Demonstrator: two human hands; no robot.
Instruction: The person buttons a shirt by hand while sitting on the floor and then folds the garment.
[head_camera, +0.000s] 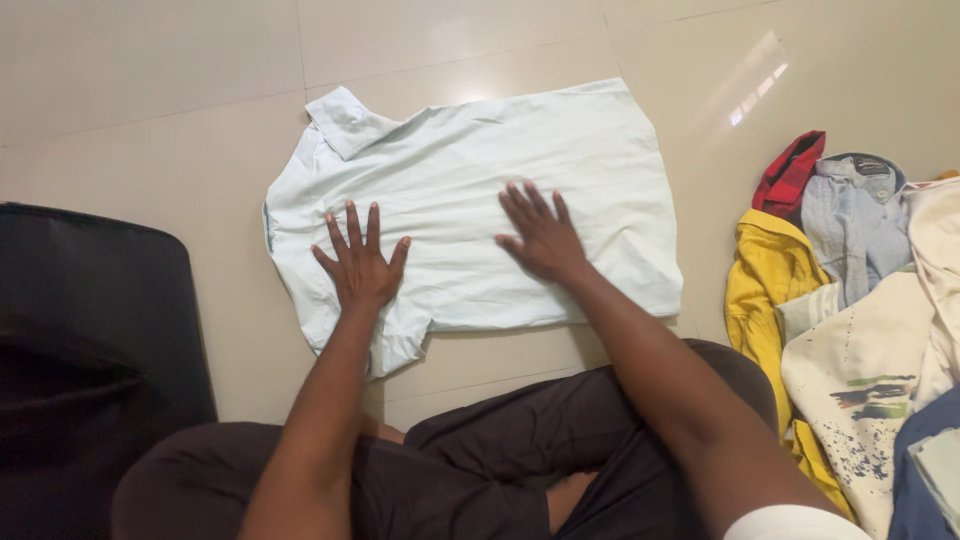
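- A pale mint polo shirt (480, 190) lies spread flat on the beige tiled floor (150, 110), collar toward the upper left, one short sleeve pointing down toward the person's knee.
- The left hand (358, 265) rests flat on the shirt near that sleeve, fingers spread, gripping nothing.
- The right hand (540, 235) lies flat on the middle of the shirt, fingers apart, palm down, likewise holding nothing.
- A heap of clothes (860, 320) sits well apart on the right: yellow, red, light blue and a paint-spattered cream piece.
- A black cushion (90, 330) lies at the left.
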